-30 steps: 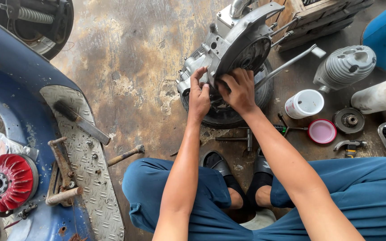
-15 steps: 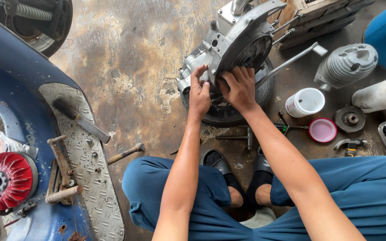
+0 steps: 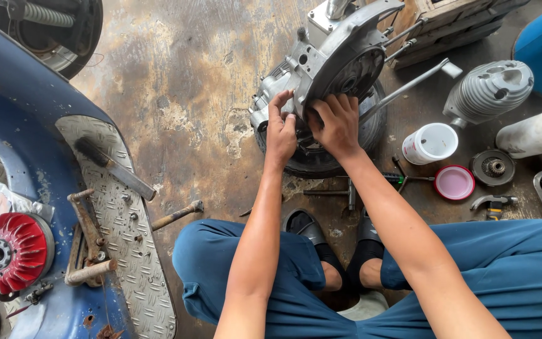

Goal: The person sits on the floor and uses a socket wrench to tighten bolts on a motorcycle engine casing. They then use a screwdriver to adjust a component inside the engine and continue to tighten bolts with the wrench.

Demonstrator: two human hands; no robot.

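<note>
A grey metal engine case (image 3: 330,59) rests tilted on a black tyre (image 3: 321,164) on the stained concrete floor. My left hand (image 3: 280,129) presses against the case's lower left edge, thumb up and fingers curled on the metal. My right hand (image 3: 335,122) lies just beside it, fingers spread over the dark round opening of the case. Both hands touch the engine; what lies under the fingers is hidden. My knees in blue trousers frame the bottom of the view.
A blue scooter body (image 3: 39,207) with a checker-plate footboard, a brush (image 3: 114,168) and a red finned flywheel (image 3: 10,251) fills the left. A hammer (image 3: 177,215) lies by it. At right sit a finned cylinder (image 3: 487,91), a white cup (image 3: 431,143), a pink lid (image 3: 455,182), a gear (image 3: 492,167) and hand tools.
Both hands stay on the engine case; the fingers have shifted only slightly. The view is almost unchanged.
</note>
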